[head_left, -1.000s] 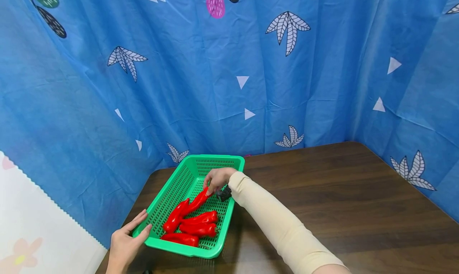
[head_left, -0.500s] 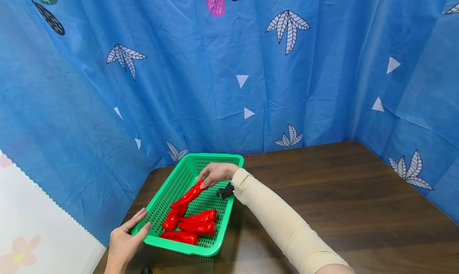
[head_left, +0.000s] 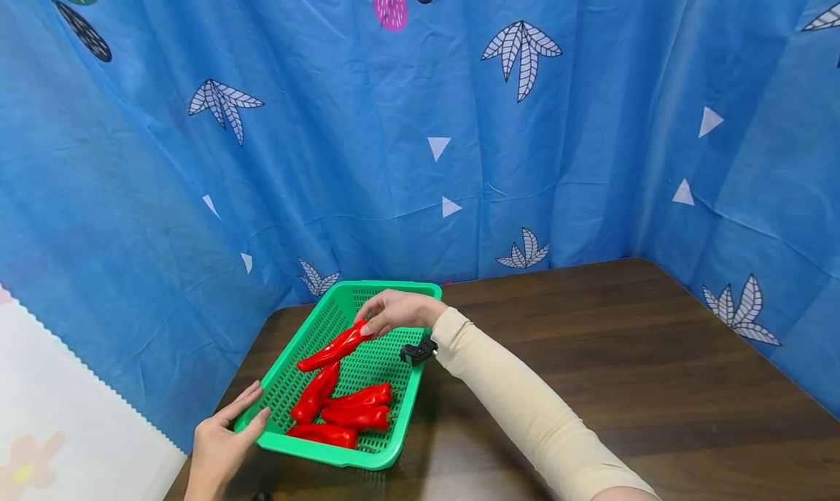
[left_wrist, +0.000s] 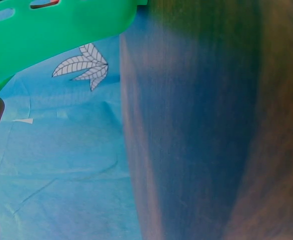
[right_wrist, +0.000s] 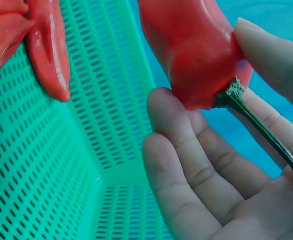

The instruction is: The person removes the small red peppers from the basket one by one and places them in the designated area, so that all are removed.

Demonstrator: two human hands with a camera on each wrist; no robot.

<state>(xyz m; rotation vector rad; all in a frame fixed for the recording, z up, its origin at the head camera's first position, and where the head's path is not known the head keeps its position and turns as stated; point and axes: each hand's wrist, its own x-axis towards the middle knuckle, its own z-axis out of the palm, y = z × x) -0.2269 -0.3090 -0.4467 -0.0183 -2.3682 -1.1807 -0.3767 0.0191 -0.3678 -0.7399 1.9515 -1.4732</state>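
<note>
Behind the green basket, a blue curtain with leaf and triangle prints fills most of the background. Under the basket and stretching well out to its right runs a dark wooden table; off to the basket's left hangs a pale cloth with a flower on it.

Across the basket's right rim reaches an arm in a cream sleeve. Its right hand, over the far half of the basket, pinches the stem end of a red pepper between thumb and fingers. At the basket's near left corner the left hand is spread, thumb and fairly straight fingers touching the rim; how hard it presses I can't tell.

That held pepper slants above the basket floor, its tip lower and pointing to the basket's left side. Four other red peppers lie in the near half of the basket. A small black device sits at the right wrist, over the basket's right rim, and a thin green stem juts from the held pepper toward the palm.

The step in hand looks like shifting one pepper while the other hand steadies the basket. The next move probably calls for a firm pinch on that glossy skin and a tip guided clear of the peppers below.
</note>
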